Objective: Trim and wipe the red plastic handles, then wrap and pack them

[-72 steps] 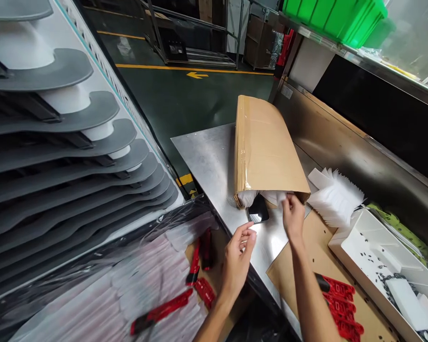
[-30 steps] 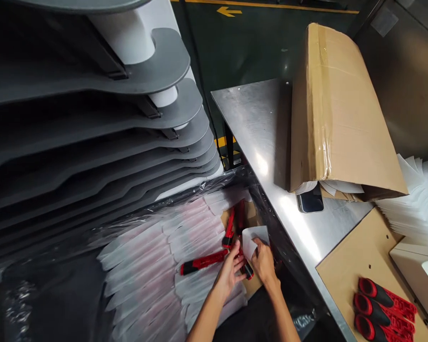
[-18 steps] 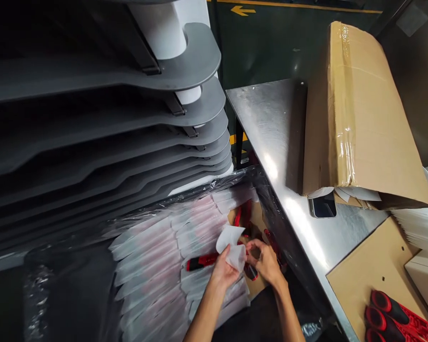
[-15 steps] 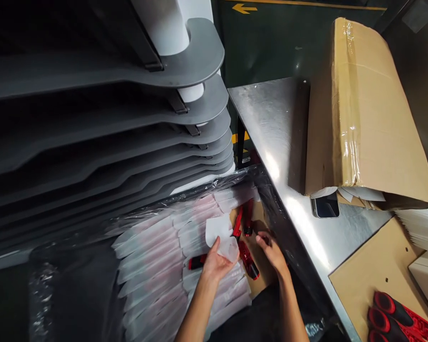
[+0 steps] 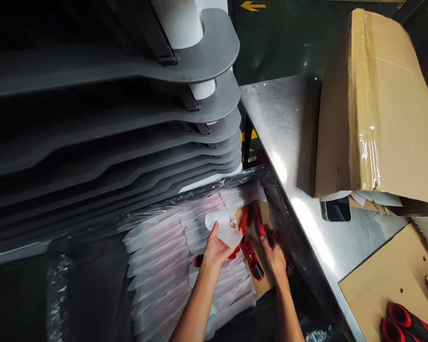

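I have the left hand [image 5: 216,251] palm up, thumb pinning a thin white sheet [image 5: 224,229] across the fingers. The right hand [image 5: 275,256] grips a slim red-and-black part [image 5: 259,219] at its near end. Just left of that hand, more red-and-black pieces [image 5: 251,260] lie on bare cardboard [image 5: 265,286]. Under and to the left of the left hand I see rows of translucent white packets [image 5: 160,275], pinkish inside, ringed by crinkled black plastic [image 5: 278,199].

Beyond the right hand, to its right, runs a scuffed steel tabletop [image 5: 273,111] with bright glare; a taped cardboard box [image 5: 403,109] stands on it, a phone [image 5: 337,209] by the box's open end. Nearer, right of the hand, a brown board [image 5: 381,273] carries more red-rimmed black parts [image 5: 401,323]. Past the left hand rise stacked grey trays [image 5: 203,61]; farthest off is dark green floor [image 5: 278,40] with a yellow arrow [image 5: 252,6].
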Available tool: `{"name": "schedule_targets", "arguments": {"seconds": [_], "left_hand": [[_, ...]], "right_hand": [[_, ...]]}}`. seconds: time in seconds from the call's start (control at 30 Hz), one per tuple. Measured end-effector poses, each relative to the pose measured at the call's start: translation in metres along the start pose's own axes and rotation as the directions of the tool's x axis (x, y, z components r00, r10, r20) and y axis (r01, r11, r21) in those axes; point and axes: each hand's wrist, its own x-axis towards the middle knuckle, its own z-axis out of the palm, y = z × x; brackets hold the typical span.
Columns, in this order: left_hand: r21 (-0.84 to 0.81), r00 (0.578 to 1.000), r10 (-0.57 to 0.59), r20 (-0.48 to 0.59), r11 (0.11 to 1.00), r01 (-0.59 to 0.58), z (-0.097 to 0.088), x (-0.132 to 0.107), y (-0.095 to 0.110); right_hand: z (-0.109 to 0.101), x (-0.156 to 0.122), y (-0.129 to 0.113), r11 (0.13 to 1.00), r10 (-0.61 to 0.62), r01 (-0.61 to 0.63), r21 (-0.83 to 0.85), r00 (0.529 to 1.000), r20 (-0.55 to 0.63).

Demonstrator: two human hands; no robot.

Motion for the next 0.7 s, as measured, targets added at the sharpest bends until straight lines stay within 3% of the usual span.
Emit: {"name": "schedule_targets", "arguments": {"seconds": [0.1, 0.17, 0.27, 0.43, 0.7], "left_hand": [[0.009, 0.999, 0.041, 0.014, 0.999, -0.041, 0.003, 0.008, -0.005], [0.017, 0.997, 0.066, 0.027, 0.998, -0.066, 0.005, 0.012, -0.011], [0.044, 0.996, 0.079, 0.049, 0.996, -0.081, 0.009, 0.014, -0.023], [0.14, 0.996, 0.011, 0.093, 0.99, -0.024, 0.009, 0.01, -0.046], [0.222, 0.985, -0.11, 0.136, 0.972, 0.078, -0.005, 0.001, -0.082]], "right_hand": [[-0.036, -0.055, 0.021, 0.997, 0.045, -0.045, -0.063, 0.999, -0.009], [-0.049, -0.088, 0.031, 0.993, -0.019, 0.016, -0.119, 0.999, -0.026], [-0.051, -0.116, 0.033, 0.95, -0.171, 0.132, -0.282, 0.978, -0.118], [-0.036, -0.113, 0.016, 0.894, -0.212, 0.112, -0.433, 0.959, -0.189], [-0.033, -0.105, -0.01, 0.957, -0.173, 0.129, -0.26, 0.973, -0.153]]}}
